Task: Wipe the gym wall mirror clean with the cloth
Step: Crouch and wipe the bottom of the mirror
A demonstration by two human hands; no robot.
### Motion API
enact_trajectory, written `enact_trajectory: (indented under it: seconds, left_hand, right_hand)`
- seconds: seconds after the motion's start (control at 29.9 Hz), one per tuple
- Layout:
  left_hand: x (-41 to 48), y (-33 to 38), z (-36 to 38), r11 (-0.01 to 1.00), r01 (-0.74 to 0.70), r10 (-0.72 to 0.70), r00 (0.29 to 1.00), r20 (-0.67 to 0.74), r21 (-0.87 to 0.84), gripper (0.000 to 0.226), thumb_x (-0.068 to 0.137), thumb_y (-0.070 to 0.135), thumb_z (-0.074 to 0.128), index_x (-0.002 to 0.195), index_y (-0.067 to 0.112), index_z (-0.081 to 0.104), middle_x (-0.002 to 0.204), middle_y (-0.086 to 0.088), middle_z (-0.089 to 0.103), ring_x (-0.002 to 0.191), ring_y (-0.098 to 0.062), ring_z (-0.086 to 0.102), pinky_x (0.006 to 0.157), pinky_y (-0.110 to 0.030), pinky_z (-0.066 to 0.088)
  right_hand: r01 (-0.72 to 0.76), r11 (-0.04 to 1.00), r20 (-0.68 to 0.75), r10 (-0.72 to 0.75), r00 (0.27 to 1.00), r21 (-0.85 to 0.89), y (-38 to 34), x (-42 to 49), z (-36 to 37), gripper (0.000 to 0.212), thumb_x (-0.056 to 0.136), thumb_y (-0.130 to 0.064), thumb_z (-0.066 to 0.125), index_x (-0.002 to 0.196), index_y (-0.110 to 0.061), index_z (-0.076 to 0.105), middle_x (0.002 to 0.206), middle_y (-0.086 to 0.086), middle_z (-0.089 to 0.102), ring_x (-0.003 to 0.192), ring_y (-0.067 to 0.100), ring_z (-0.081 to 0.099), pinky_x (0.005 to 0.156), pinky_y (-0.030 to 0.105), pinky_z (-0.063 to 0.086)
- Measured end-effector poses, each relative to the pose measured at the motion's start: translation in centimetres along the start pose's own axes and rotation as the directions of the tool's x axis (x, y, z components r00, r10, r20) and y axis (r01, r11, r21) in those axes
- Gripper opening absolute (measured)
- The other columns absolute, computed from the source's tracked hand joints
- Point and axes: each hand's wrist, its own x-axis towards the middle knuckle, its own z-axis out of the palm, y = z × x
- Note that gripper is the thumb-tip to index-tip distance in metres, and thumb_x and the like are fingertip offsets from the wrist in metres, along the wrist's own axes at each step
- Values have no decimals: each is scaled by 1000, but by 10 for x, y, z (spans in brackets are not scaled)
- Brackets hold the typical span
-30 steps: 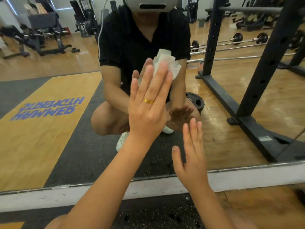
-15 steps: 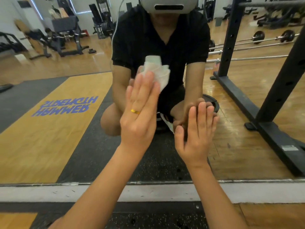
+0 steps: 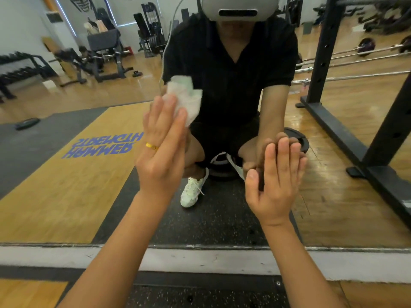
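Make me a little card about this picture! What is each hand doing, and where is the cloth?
Left hand: fingers straight, pressing the cloth on the mirror
Right hand: flat against the mirror, holding nothing
Cloth: white, crumpled, poking out above the left fingertips
Mirror: big, fills most of the view
Ring: gold, on the left hand

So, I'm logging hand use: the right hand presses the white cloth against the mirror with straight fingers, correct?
Not quite: the left hand presses the white cloth against the mirror with straight fingers. The head view shows the right hand open and empty.
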Motion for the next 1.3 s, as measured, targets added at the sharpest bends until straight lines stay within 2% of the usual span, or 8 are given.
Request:
enact_trajectory:
  seconds: [0.13,0.23,0.43,0.6,0.74,0.84,1.1,1.3]
  left_hand:
    - [25,16,14,996,-56,59,998,36,-66,35,93,-19,63,127,-11,62,141,-19,50,138,-34,45,119,-52,36]
    - [15,6,7,991,-110,116,989,91,-73,42,89,-24,64,130,-12,60,143,-21,49,136,-47,50,115,-56,41]
    - [-33,-31,-27,1000,-16,15,994,106,6,35,94,-16,64,129,-13,58,138,-28,54,131,-48,54,111,-58,46]
    - [-26,-28,-16,999,-3,6,997,74,-39,38,95,-16,63,131,-8,56,139,-24,55,133,-46,51,111,-61,44]
    - [-20,-33,-22,995,-93,95,990,103,-24,50,88,-20,68,134,-7,55,146,-14,50,136,-42,51,111,-58,45]
    - [0,-28,-16,991,-117,124,985,120,-66,56,84,-23,70,136,-9,55,145,-19,53,137,-43,50,109,-62,46]
    - [20,-19,-22,992,-70,89,979,184,-109,38,95,-18,61,132,-11,59,142,-26,54,135,-45,53,108,-58,48]
    - [0,-59,-56,996,-80,87,975,206,-45,40,101,-15,51,139,-4,55,146,-19,51,137,-38,52,119,-49,38]
  right_hand:
    - [18,999,4,-18,1000,-27,2,1,0,65,107,-30,40,164,-15,16,173,0,5,159,24,7,129,47,7]
    - [22,999,8,-22,1000,-49,1,1,0,65,106,-31,40,164,-15,14,173,0,3,159,24,6,129,47,7]
    - [4,999,59,-2,998,-38,-2,3,-5,65,106,-29,40,164,-13,14,173,0,0,159,24,2,128,50,5]
    - [-33,996,71,26,997,89,-28,11,-13,57,101,-19,50,151,4,35,162,17,25,158,31,6,126,57,6]
    - [143,979,76,-155,985,148,-50,31,2,55,102,-17,49,152,1,35,163,11,27,158,25,13,128,52,5]
    - [190,981,78,-192,978,31,-51,35,17,59,103,-24,49,155,-3,32,169,9,16,159,25,11,129,48,6]
    - [229,972,75,-225,971,-48,-47,34,18,59,102,-28,48,154,-4,32,172,3,10,159,24,11,129,46,7]
    - [181,981,104,-173,979,-66,-51,34,18,74,100,-35,47,165,-16,16,173,1,6,159,23,6,129,47,4]
